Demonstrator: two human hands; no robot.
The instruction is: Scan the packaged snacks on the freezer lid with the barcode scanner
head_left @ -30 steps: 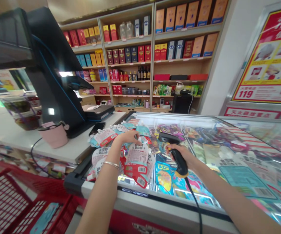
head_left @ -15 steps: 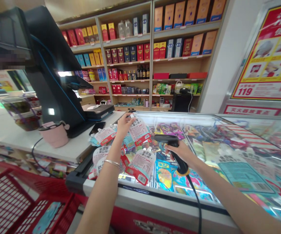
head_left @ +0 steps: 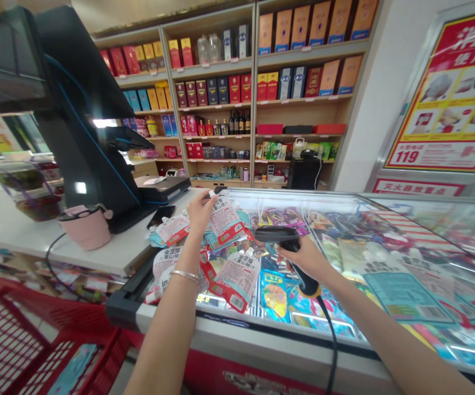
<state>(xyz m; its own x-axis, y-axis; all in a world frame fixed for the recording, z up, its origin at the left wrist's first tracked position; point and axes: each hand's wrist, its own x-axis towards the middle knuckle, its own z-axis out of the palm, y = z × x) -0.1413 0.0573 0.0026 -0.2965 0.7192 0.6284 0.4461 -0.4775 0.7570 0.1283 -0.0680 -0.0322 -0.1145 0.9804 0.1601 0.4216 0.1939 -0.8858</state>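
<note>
Nearest is a red plastic mesh cart (head_left: 112, 337). Beyond it, flat red-and-white plastic pouches (head_left: 237, 277) lie on a glass-topped white freezer (head_left: 221, 340). Over this glass, the right hand (head_left: 306, 259) is closed around a black corded scanner (head_left: 276, 235). Slightly farther, the left hand (head_left: 199, 214), apart from the right, pinches one red-and-white capped pouch (head_left: 225, 220) by its top. Behind stand wooden shelves (head_left: 303, 113) with colourful boxes (head_left: 320, 23).

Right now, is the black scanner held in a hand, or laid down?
Held: the right hand is closed around the handle of the black scanner.
</note>
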